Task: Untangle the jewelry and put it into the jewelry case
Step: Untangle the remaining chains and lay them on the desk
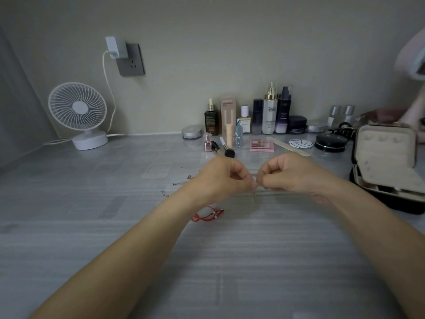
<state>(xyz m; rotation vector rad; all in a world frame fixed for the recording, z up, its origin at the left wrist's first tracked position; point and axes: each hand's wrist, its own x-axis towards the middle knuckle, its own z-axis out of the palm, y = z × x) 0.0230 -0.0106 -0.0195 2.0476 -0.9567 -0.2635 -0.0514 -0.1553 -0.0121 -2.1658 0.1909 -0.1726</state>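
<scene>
My left hand (220, 178) and my right hand (289, 176) meet fingertip to fingertip above the middle of the table, both pinching a thin pale chain (253, 199) that dangles down from between them. A red string bracelet (208, 215) lies on the table just under my left wrist. A silver chain (177, 184) lies to the left of my left hand, partly hidden by it. The jewelry case (386, 166) stands open at the right, black outside, beige inside, its lid upright.
A row of cosmetic bottles (269, 113), a pink palette (262, 144), brushes and compacts lines the back of the table. A white desk fan (78, 113) stands at the back left, its cable running to a wall socket (131, 59).
</scene>
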